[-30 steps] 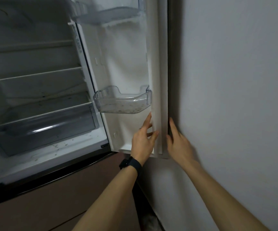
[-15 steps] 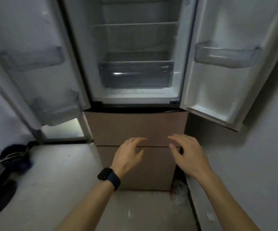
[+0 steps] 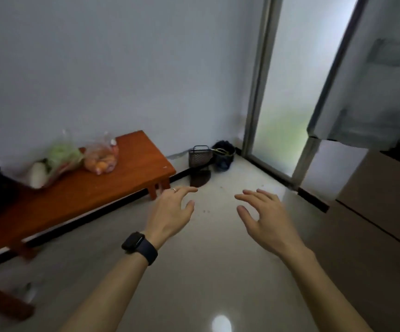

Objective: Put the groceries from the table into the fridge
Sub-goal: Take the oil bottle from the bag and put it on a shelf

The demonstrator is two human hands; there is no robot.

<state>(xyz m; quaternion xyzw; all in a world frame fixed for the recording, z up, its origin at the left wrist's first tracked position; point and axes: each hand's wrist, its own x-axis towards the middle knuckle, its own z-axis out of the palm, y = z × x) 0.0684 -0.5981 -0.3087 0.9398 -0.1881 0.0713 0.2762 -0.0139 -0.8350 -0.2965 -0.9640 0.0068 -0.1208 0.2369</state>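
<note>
table (image 3: 79, 195) orange-brown | bagged fruit (image 3: 101, 161) orange | watch (image 3: 139, 247) black | wall (image 3: 122, 68) white

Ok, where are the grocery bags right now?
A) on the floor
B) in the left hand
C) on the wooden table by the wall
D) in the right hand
C: the bag of orange fruit and the bag of greens lie on the wooden table, and the left hand and right hand are both empty.

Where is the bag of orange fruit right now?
The bag of orange fruit sits at left in the head view, on the low wooden table by the wall, just right of the bag of greens.
</note>
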